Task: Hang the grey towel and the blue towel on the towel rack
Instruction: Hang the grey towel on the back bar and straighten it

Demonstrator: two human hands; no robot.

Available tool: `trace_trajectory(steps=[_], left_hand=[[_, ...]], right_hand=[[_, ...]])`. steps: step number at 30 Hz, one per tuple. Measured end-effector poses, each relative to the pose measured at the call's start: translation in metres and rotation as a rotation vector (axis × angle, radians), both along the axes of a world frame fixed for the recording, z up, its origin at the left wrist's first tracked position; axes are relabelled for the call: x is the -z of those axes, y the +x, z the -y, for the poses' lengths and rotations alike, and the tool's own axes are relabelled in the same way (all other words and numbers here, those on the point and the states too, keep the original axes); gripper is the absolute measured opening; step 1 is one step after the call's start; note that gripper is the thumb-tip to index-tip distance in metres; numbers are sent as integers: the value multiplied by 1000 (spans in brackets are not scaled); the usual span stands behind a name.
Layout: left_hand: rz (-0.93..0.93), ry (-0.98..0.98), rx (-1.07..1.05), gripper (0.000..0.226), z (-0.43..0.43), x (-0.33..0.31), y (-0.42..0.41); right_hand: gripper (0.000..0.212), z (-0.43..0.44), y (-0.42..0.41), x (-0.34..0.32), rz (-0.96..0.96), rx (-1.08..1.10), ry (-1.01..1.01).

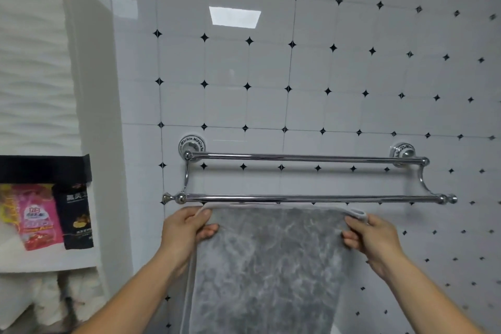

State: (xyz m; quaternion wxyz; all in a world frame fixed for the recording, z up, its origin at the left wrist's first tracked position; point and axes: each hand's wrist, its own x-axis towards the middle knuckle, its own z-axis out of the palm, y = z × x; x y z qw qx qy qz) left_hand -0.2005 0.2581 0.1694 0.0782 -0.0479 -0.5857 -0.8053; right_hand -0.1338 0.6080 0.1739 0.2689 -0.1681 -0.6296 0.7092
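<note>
A chrome towel rack with two horizontal bars is fixed to the tiled wall; its front bar is the lower one. The grey towel hangs stretched flat just below the front bar, its top edge close under the bar. My left hand pinches the towel's top left corner. My right hand pinches the top right corner, where a white hem loop sticks up. Both bars are bare. The blue towel is not in view.
The wall is white tile with small black diamonds. At the left, a white shelf unit holds a pink packet and a black packet, with rolled white towels below.
</note>
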Motion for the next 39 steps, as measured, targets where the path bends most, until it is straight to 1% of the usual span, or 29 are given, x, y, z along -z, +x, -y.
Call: trace_trajectory(steps=[2,4,5,6,8,11,12,13,14,15,16,17,19,21,22,24,26,27,29,31,32,34,36,37,38,39], left_hand=[[-91,-223,38,4,11,-1,15],[-164,-310,135,2,25,-16,36],[-189,-308,181,4,30,-31,46],[-215,-282,196,11,32,-47,52],[-279,-164,156,16,25,-83,51],[-408,-36,13,6,-1,-137,30],[-439,-10,-27,4,-11,-152,19],[-468,2,-62,3,-20,-165,7],[-495,-10,-100,4,-27,-176,-5],[-519,-47,-140,5,-34,-186,-18],[-542,-109,-191,6,-38,-192,-32],[-568,-203,-257,8,-42,-196,-45],[-631,-461,-379,8,-47,-199,-66],[-679,-712,-394,11,-52,-194,-79],[-699,-821,-374,17,-54,-189,-84],[-727,-972,-326,35,-55,-177,-90],[-742,-1062,-276,47,-51,-167,-92],[-732,-1117,-253,47,-48,-162,-93],[-669,-1204,-180,38,-42,-156,-92],[-613,-1258,-47,23,-39,-158,-91],[-590,-1276,17,20,-37,-160,-91],[-519,-1248,95,25,-33,-165,-89],[-417,-1141,171,25,-29,-172,-82],[-369,-1076,219,18,-26,-174,-78],[-335,-1038,265,17,-22,-176,-74],[-323,-1046,300,31,-17,-179,-70]], right_hand=[[7,-13,12,5,-13,-25,156],[13,-26,24,-1,-101,-33,251],[13,-31,28,-11,-162,-17,264],[14,-35,27,-25,-233,2,259],[17,-37,17,-60,-369,41,225],[16,-27,-11,-117,-532,17,128],[14,-24,-22,-132,-561,13,113],[12,-21,-31,-146,-578,47,139],[12,-21,-41,-157,-563,117,236],[15,-22,-50,-166,-501,197,385],[20,-22,-58,-171,-418,262,538],[28,-22,-64,-174,-353,282,662],[50,-23,-75,-174,-270,214,864],[69,-27,-84,-170,-170,154,1055],[74,-30,-87,-167,-121,143,1135],[73,-38,-86,-161,-16,145,1255],[66,-47,-82,-154,107,96,1318],[63,-50,-81,-151,172,55,1339],[57,-51,-81,-148,239,19,1365],[51,-45,-83,-148,241,24,1377],[47,-44,-83,-148,234,24,1357],[34,-45,-81,-149,184,-38,1276],[11,-56,-71,-151,140,-155,1117],[14,-65,-66,-152,141,-218,1092],[28,-72,-61,-151,157,-279,1107],[40,-78,-56,-149,194,-316,1177]])
